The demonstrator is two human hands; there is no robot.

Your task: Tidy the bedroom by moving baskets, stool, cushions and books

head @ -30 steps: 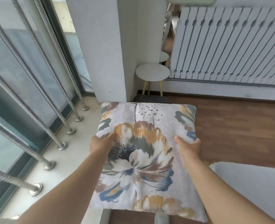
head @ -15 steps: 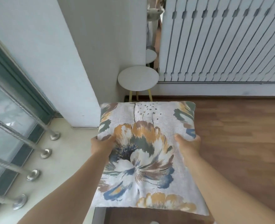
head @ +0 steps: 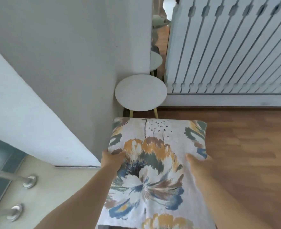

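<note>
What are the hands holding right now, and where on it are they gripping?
Both hold the floral cushion. The left hand grips its left edge, thumb on top; the right hand grips its right edge, about halfway along each side.

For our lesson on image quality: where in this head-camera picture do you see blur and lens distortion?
Head view: the slatted white panel and wall edges bow, a wide-angle effect; the right hand and wood floor look smeared; the floral cushion stays fairly sharp in soft, even light.
</note>
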